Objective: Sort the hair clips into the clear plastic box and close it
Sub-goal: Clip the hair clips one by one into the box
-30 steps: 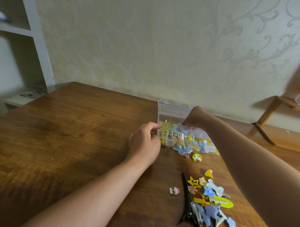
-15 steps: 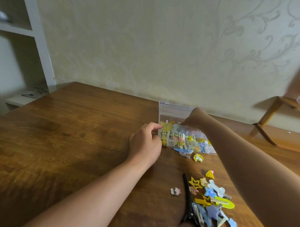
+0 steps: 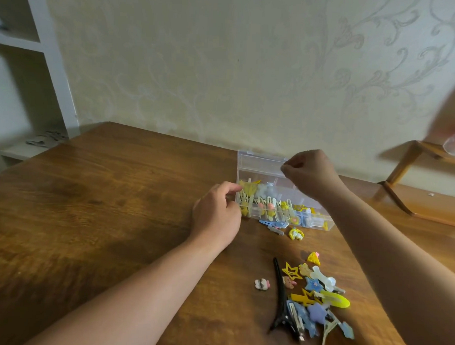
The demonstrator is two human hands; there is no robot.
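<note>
Brown wooden worktop fills the lower view, patterned cream wallpaper wall behind. Nearest the camera, at lower right, a loose pile of hair clips: a long black claw-ended clip, a yellow open-star clip, a white bone-shaped clip, a blue star clip, a lime-yellow oval snap clip, others blue and lilac, overlapping. A small pink-and-white charm clip lies apart, left of the black one. A yellow cheese-wedge clip sits alone a bit farther out.

Farther on, a yellow-and-white clip and a blue snap clip lie just in front of the clear plastic compartment box. Box is on the worktop, centre right, lid up, several compartments holding yellow, white and pink clips.

Left hand at the box's left end, fingers curled, grip pinching the box's near-left corner. Right hand raised over the box's rear, fingers curled together; whether anything is held, cannot tell.

Far left, a white shelf unit. Far right, a wooden stand.
</note>
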